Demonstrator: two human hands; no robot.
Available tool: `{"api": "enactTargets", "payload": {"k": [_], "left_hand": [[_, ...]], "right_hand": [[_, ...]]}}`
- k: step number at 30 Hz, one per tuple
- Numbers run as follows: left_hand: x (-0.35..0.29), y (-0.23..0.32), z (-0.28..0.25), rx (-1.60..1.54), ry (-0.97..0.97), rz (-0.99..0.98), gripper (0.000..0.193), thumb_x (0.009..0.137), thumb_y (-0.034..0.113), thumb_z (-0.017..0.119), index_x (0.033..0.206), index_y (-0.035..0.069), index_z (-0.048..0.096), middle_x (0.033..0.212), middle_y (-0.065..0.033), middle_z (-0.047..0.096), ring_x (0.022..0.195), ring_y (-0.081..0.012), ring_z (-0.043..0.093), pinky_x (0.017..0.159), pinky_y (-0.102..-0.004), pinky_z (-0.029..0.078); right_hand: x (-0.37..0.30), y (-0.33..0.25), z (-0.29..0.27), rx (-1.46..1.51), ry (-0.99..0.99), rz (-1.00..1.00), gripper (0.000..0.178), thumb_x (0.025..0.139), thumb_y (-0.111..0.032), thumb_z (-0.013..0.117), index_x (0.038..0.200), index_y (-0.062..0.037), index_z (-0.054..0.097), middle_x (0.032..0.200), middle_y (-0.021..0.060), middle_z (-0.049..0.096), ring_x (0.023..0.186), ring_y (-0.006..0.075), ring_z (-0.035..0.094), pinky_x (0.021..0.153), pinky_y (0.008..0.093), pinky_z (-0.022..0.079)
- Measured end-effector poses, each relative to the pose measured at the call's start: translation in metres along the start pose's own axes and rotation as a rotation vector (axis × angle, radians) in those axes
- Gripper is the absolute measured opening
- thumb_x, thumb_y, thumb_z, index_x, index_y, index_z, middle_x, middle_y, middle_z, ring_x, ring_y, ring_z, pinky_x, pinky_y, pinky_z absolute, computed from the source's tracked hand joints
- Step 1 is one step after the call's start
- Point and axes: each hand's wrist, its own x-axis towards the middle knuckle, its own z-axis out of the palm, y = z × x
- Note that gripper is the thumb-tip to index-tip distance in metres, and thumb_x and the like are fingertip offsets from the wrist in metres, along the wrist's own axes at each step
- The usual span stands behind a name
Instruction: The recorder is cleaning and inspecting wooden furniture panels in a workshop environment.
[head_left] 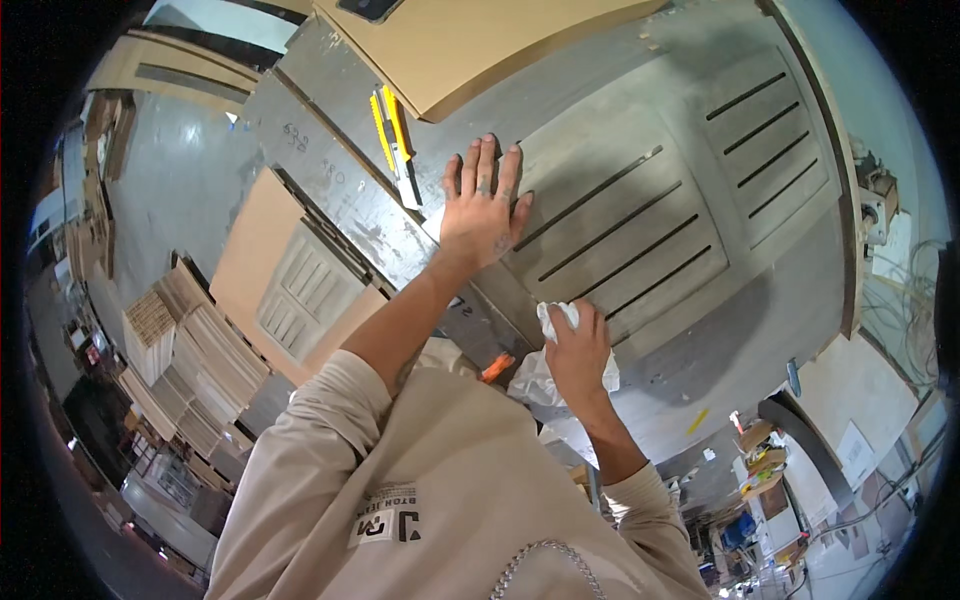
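Note:
A grey-brown slotted panel (690, 150) lies on the grey worktable, with long dark slots cut through it in two groups. My left hand (482, 210) rests palm down at the panel's near left corner, its fingers spread and holding nothing. Closer to my body, my right hand (578, 358) is closed over a crumpled white cloth (537, 380) at the panel's near edge. Part of the cloth hangs below the hand, and its fingers press some of it on the panel. Left of my left hand lie yellow-handled cutters (390, 130), one with a pale blade.
A tan board (480, 45) covers the table's far side, with a phone (370, 8) on it. An orange object (496, 367) sits by my shirt. To the left stand a smaller slotted panel (310, 285) and stacked boards (190, 360). Cables (905, 300) hang at right.

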Motion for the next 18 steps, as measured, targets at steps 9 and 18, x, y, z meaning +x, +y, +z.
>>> {"api": "enactTargets", "payload": {"k": [9,18], "left_hand": [[0.0,-0.002,0.004,0.003,0.032,0.027,0.063,0.092,0.032,0.055,0.144,0.006,0.032,0.147,-0.024,0.03,0.136,-0.0381,0.031,0.111,-0.0549,0.021],[-0.001,-0.003,0.003,0.015,0.04,0.027,0.063,0.092,0.035,0.055,0.145,0.008,0.033,0.147,-0.0229,0.031,0.136,-0.0371,0.031,0.111,-0.0549,0.022]], "right_hand": [[0.041,0.012,-0.021,-0.038,-0.347,-0.11,0.028,0.07,-0.007,0.068,0.097,-0.0063,0.059,0.09,0.0167,0.06,0.083,0.0354,0.062,0.069,0.0457,0.052],[0.059,-0.023,-0.007,-0.018,-0.302,0.0,0.024,0.073,-0.006,0.064,0.096,-0.0026,0.057,0.091,0.0178,0.058,0.082,0.0372,0.062,0.068,0.0468,0.051]]}}
